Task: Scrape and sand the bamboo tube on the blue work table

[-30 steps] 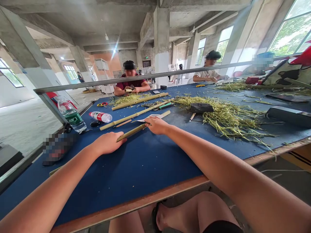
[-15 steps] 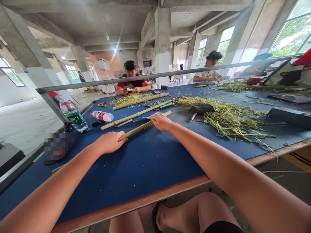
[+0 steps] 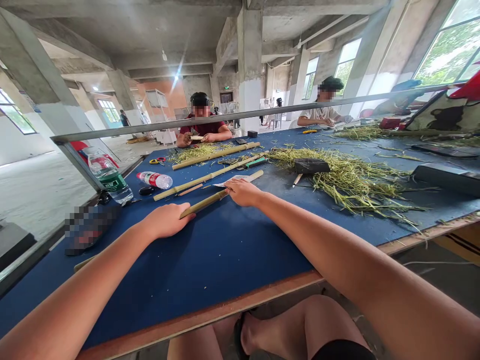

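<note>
Through the head camera I see two bare hands working on one bamboo pole (image 3: 206,201) above a dark blue surface (image 3: 210,260). The left hand (image 3: 170,219) has its fingers wrapped around the pole, thumb along the top. The pole runs from these fingers away and rightward, passes under the right hand (image 3: 242,191), and ends just beyond it. The right fingers press a thin, pale sheet (image 3: 221,185) against the pole; part of the sheet sticks out to their left. A rounded tip of bamboo also shows past the left forearm; I cannot tell whether it belongs to the same pole.

Just beyond the fingers of both hands lies a second, longer bamboo pole (image 3: 195,183), with a short thin stick (image 3: 190,190) beside its near side. Farther off, a third, thicker pole (image 3: 217,156) lies roughly parallel. A green object (image 3: 257,163) sits beyond the right fingers.

To the right of the right fingers, a wood-handled tool (image 3: 297,180) lies beside a black block (image 3: 310,166), which rests on a wide heap of yellow-green shavings (image 3: 352,187). Beyond the left fingers, and to their left, a clear bottle with a red label (image 3: 154,180) lies on its side, near a green-labelled bottle (image 3: 114,182). Across the surface, a person in a dark red shirt (image 3: 217,133) holds a piece of bamboo (image 3: 196,137).
</note>
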Demonstrator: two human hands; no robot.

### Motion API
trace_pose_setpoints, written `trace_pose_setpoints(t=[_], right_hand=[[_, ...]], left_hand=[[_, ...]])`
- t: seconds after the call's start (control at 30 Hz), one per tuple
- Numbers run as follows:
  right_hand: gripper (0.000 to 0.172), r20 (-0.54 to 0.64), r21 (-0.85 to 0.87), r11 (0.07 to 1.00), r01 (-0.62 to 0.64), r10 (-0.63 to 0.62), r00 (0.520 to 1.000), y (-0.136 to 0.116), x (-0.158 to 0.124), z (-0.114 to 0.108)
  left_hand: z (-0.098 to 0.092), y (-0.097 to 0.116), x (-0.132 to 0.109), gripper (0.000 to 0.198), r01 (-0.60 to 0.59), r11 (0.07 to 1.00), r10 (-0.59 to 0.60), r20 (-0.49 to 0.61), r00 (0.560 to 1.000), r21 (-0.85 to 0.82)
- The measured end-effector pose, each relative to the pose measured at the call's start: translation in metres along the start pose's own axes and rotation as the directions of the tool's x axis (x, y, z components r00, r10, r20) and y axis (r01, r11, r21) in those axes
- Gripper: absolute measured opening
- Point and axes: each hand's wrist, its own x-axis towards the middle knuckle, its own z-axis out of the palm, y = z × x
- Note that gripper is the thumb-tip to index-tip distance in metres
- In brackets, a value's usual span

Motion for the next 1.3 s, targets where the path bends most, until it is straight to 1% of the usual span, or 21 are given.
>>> trace_pose_setpoints(t=[0.13,0.4,0.63,0.87,1.1,1.3], right_hand=[[0.043,0.018,0.010,1.000,-0.001,0.001,1.000,0.0002,-0.0003,-0.0022],[0.043,0.015,0.020,1.000,-0.005,0.005,1.000,-0.0011,-0.0010,-0.0038],[0.041,0.018,0.010,1.000,-0.011,0.011,1.000,-0.0027,-0.0021,-0.0039],[0.044,0.016,-0.004,1.000,-0.009,0.009,1.000,-0.0020,-0.0013,-0.0025],[0.047,0.045,-0.015,1.000,-0.014,0.014,0.999,-0.0010,-0.0010,-0.0037],[0.046,0.039,-0.028,0.999,-0.016,0.017,0.999,-0.0020,-0.0011,-0.0032]], left_hand=[[0.0001,0.0001,-0.0001,0.048,-0.007,1.000,0.007,-0.014,1.000,-0.001],[0.0010,0.0000,0.0001,0.049,-0.008,1.000,0.008,-0.016,1.000,-0.024],[0.0009,0.0018,-0.0004,0.046,-0.018,1.000,0.018,-0.020,1.000,0.013],[0.0005,0.0020,-0.0010,0.045,-0.003,1.000,0.003,-0.016,1.000,-0.021],[0.0004,0.0021,0.0001,0.046,0.006,1.000,-0.006,0.000,1.000,-0.004],[-0.0001,0.0033,-0.0008,0.049,-0.003,0.999,0.003,0.000,1.000,0.032]])
